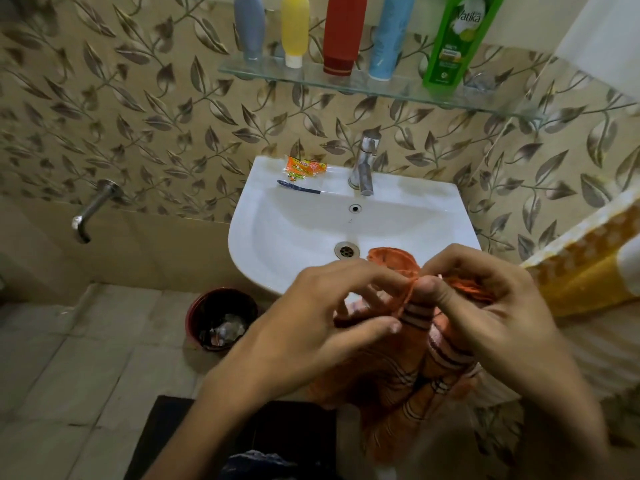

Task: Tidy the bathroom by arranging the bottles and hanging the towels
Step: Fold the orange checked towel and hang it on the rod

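A: Where is the towel?

B: The orange towel [429,368] with dark and pale stripes hangs in front of the sink [298,223], over its near rim, held up by both hands. The left hand [311,320] has its fingers curled and pinches the top edge of the cloth; the thumb lies beneath, pointing right. The right hand [485,299] pinches the same bunched edge between thumb and curled fingers, so each grip is narrow and closed on the towel. The fingertips of the two hands nearly meet above the fabric.

A: And the bottles?

B: Five stand in a row on the glass shelf [277,72] above the tap [363,168]. From the left: a grey bottle [249,26] and a yellow bottle [294,29], both resting cap down, then a red bottle [343,32], a light blue bottle [389,36] and a green bottle [457,39] with a printed label. They are close together but I cannot tell whether they touch.

A: Anything else nearby?

B: An orange packet [304,168] lies on the back ledge of the sink, left of the tap, with a dark blue razor [298,187] just in front of it. A dark red bin [221,318] sits on the floor below the sink, to the left. A second spout [93,209] sticks out of the wall further left. A yellow and white towel [585,258] hangs at the right edge.
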`<state>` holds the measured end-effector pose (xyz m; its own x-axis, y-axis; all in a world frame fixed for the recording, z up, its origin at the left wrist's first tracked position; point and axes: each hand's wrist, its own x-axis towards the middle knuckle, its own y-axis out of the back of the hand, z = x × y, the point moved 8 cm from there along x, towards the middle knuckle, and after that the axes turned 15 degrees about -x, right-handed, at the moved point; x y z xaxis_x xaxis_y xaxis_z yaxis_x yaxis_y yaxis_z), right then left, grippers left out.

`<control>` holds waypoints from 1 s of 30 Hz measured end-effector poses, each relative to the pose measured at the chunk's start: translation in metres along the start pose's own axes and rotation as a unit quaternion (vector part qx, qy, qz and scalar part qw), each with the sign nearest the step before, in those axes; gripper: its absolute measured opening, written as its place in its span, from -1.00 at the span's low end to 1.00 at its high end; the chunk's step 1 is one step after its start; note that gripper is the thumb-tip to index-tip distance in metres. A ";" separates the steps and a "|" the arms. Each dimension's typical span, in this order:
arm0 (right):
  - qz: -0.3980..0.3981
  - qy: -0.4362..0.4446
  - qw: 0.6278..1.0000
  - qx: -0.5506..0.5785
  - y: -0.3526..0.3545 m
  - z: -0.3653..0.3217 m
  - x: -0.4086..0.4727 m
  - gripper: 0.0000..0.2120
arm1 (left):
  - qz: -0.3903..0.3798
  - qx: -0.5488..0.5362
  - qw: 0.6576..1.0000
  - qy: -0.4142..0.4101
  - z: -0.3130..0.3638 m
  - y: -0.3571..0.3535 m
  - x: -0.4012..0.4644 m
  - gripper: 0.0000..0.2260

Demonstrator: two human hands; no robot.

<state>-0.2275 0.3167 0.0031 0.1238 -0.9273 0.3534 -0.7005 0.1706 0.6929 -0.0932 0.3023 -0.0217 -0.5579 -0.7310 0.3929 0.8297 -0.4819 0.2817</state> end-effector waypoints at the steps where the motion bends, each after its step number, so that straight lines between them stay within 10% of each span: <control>1: 0.007 0.000 1.000 -0.001 0.001 0.000 0.000 -0.88 | 0.005 -0.006 1.000 -0.003 0.001 -0.001 0.000 -0.83; 30: 0.074 -0.057 0.996 -0.003 0.019 0.009 -0.008 -0.75 | 0.112 0.268 0.951 0.107 -0.036 0.040 -0.012 -0.65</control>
<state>-0.2482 0.3246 0.0075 -0.0611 -0.9240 0.3776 -0.7005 0.3091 0.6432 -0.0527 0.2742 -0.0465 -0.3048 -0.8954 0.3246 0.7671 -0.0287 0.6409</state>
